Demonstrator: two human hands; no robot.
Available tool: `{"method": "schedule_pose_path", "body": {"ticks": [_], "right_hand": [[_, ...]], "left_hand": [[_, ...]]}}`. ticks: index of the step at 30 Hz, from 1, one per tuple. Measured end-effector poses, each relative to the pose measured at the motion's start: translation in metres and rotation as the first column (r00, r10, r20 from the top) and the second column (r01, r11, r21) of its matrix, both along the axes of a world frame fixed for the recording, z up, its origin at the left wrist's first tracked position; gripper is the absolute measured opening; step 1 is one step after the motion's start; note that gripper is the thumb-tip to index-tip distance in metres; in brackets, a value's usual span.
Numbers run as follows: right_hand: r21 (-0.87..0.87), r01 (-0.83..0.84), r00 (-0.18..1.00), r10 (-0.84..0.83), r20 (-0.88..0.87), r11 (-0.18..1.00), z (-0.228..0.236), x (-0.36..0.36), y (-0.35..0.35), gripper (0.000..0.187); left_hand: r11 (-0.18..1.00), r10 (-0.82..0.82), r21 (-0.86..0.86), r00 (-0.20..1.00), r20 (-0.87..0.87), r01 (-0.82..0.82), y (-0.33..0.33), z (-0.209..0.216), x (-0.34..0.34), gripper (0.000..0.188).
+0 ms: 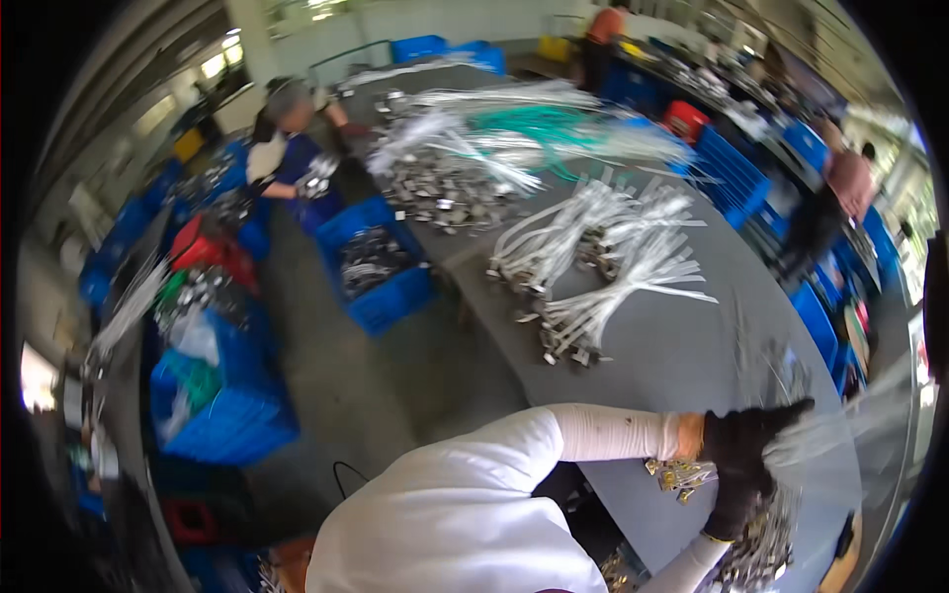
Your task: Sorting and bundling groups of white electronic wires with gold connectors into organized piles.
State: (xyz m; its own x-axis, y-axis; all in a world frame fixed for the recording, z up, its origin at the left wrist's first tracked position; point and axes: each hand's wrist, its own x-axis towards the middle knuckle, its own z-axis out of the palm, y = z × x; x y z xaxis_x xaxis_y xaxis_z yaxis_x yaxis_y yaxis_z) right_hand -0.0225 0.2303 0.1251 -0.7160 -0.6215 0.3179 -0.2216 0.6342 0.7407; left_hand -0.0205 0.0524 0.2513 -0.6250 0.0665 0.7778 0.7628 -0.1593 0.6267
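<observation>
At the right side of the grey table [736,361], my gloved left hand [748,437] is closed around a bundle of clear plastic strips [816,435]. The strips fan out to the right and are smeared by motion. My right hand [736,502], also in a dark glove, presses in just below at the bundle's near end; its fingertips are partly hidden there. Beneath the hands lies a heap of strips with metal ends [756,549]. Several brassy metal pieces [682,476] rest on the table near my left wrist.
Bundles of white strips with metal ends [603,262] lie mid-table. Beyond are a larger metal-ended pile [445,188] and green strips [539,127]. Blue crates [374,267] stand left of the table, and a blue crate [732,173] at its right. A person [297,148] works across; others stand behind.
</observation>
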Motion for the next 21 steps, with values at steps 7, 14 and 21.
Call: {"method": "schedule_pose_path", "body": {"ticks": [7,14,21], "right_hand": [[0.208,0.167,0.803,-0.01,-0.596,0.964,0.081,-0.007,-0.16,0.048],[0.162,0.599,0.266,-0.005,-0.964,0.784,0.096,-0.021,-0.14,0.048],[-0.095,0.931,-0.238,0.388,-0.891,0.353,0.082,-0.024,-0.15,0.048]], "left_hand": [[0.834,0.514,-0.322,0.843,0.159,-0.448,0.002,-0.011,-0.006,0.132],[0.966,0.09,-0.238,0.995,-0.042,-0.097,-0.052,0.051,-0.02,0.132],[0.578,0.81,0.017,0.576,0.106,-0.816,0.051,0.003,-0.025,0.086]]}}
